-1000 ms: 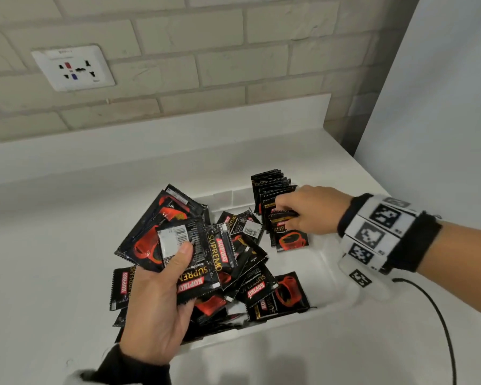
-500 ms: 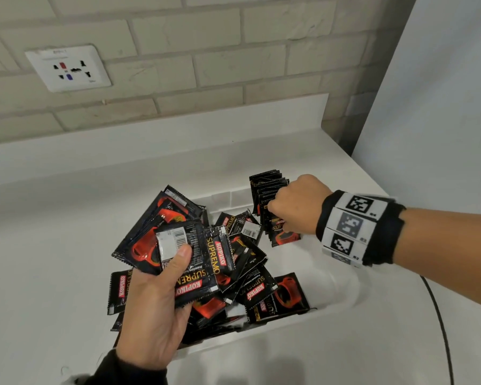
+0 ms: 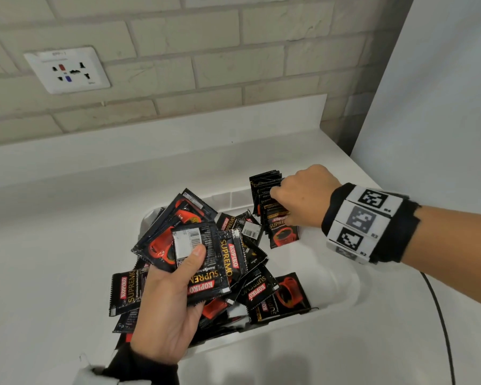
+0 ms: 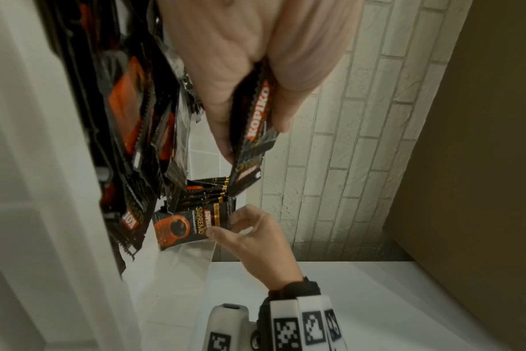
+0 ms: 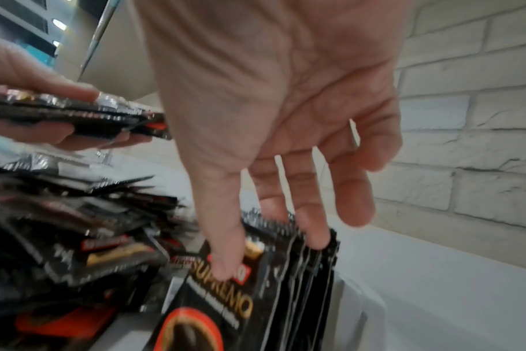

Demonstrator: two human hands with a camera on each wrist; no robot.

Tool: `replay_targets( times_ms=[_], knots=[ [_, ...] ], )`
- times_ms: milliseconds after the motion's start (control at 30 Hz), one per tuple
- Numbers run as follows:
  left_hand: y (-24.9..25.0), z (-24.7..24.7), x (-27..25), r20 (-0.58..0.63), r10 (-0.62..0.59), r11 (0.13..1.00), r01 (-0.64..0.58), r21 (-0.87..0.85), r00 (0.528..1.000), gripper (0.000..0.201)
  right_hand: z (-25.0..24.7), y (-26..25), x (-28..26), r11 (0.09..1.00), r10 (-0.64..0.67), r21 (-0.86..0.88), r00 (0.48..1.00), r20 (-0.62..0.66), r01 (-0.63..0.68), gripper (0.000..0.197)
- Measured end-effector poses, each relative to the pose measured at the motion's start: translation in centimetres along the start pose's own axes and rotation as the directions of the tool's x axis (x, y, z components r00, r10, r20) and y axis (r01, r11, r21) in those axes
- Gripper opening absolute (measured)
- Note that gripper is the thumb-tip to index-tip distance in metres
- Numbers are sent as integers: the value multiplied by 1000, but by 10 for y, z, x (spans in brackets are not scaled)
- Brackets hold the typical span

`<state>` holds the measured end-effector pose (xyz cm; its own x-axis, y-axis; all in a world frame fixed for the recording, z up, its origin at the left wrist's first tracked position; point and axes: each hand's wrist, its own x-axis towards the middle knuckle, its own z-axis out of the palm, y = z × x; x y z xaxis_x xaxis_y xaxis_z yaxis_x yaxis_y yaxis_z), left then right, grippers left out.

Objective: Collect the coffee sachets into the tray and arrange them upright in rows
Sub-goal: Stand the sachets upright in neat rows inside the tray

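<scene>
Black and red Kopiko coffee sachets fill a white tray (image 3: 317, 262) on the counter. My left hand (image 3: 189, 262) grips a fanned bunch of sachets (image 3: 206, 245) above the loose pile (image 3: 261, 290), thumb on top. A row of upright sachets (image 3: 265, 184) stands in the tray's far right corner. My right hand (image 3: 289, 201) pinches the front sachet (image 3: 282, 232) of that row. In the right wrist view the thumb (image 5: 225, 266) lies on its face and the fingers (image 5: 316, 237) on the top edges. The left wrist view shows the same pinch by the right hand (image 4: 243, 225).
A brick wall with a white socket plate (image 3: 67, 69) rises behind the white counter (image 3: 53, 245). A tall white panel (image 3: 442, 107) closes off the right side. A black cable (image 3: 439, 315) trails from my right wrist. One sachet (image 3: 122, 290) lies at the pile's left edge.
My right hand has shifted back and up along the upright row, and the front sachet now leans against the row. The left hand keeps its bunch in about the same place.
</scene>
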<state>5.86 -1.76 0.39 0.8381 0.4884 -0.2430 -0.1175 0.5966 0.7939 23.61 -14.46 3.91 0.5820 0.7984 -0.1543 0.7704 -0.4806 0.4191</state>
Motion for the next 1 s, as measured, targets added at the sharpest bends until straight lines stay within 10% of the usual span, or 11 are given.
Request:
replay_targets(
  times_ms=[200, 367, 733, 1000],
  knots=[
    [-2, 9, 3, 26, -63, 997, 64, -43, 998, 31, -22, 7, -32, 920, 147, 379, 983, -114, -93, 23],
    [-8, 25, 0, 80, -73, 997, 75, -19, 994, 37, -30, -32, -61, 358, 116, 932, 993, 23, -63, 38],
    [-14, 28, -7, 102, -82, 995, 87, -45, 991, 36, 6, -65, -53, -185, 224, 982, 972, 65, -23, 34],
    [-19, 27, -6, 26, -52, 997, 54, -56, 998, 23, 15, -66, -56, -350, 259, 936, 958, 125, -27, 31]
  ],
)
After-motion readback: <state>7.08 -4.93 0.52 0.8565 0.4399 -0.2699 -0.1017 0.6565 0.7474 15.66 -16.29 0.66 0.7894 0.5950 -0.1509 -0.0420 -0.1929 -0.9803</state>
